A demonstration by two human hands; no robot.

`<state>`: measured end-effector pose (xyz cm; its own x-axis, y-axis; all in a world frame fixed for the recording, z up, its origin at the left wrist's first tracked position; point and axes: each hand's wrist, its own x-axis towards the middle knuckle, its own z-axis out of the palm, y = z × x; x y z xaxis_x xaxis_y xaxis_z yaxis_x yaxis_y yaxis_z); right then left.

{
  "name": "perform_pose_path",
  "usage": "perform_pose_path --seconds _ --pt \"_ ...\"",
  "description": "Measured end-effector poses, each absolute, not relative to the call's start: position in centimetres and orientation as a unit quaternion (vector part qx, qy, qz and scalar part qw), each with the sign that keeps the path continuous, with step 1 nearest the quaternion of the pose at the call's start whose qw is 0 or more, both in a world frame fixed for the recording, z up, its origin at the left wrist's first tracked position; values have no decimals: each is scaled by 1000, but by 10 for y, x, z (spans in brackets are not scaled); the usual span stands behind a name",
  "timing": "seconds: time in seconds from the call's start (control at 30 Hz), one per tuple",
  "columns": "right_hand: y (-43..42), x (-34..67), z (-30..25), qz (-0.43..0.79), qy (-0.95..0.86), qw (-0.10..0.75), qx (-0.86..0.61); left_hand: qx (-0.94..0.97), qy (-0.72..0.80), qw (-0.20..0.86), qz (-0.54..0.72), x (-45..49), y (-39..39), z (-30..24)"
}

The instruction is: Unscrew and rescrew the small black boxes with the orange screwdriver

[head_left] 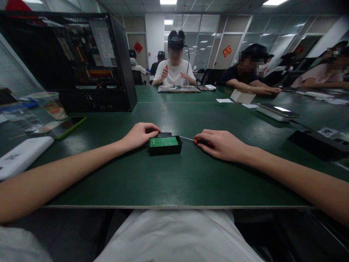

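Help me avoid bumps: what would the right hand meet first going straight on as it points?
Likely the black box, met by the tip of the held screwdriver; depth between them is unclear.

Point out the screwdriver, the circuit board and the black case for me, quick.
Screwdriver (195,141): head view, on the orange front end of its handle.
Circuit board (164,141): head view, middle of its green face.
Case (165,150): head view, on its near wall.

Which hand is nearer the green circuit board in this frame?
Left. The left hand is by the left end of the green circuit board; the right hand sits farther off to its right, holding a screwdriver.
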<state>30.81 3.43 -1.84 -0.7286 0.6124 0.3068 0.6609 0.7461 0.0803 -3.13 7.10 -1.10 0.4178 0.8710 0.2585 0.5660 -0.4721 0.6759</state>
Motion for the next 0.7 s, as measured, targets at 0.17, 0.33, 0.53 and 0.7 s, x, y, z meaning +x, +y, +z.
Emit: perform_pose_path --seconds 0.17,0.33,0.53,0.7 --pt "30 300 -15 -124 -927 178 -305 846 419 185 273 -35 79 -18" --pt "25 268 -1 -118 -937 207 -256 880 406 78 234 -32 74 -16" --pt "21 218 6 -95 -952 148 -250 882 415 39 219 -31 66 -10" --pt "11 204 6 -75 -962 155 -210 885 405 53 222 -31 64 -8"
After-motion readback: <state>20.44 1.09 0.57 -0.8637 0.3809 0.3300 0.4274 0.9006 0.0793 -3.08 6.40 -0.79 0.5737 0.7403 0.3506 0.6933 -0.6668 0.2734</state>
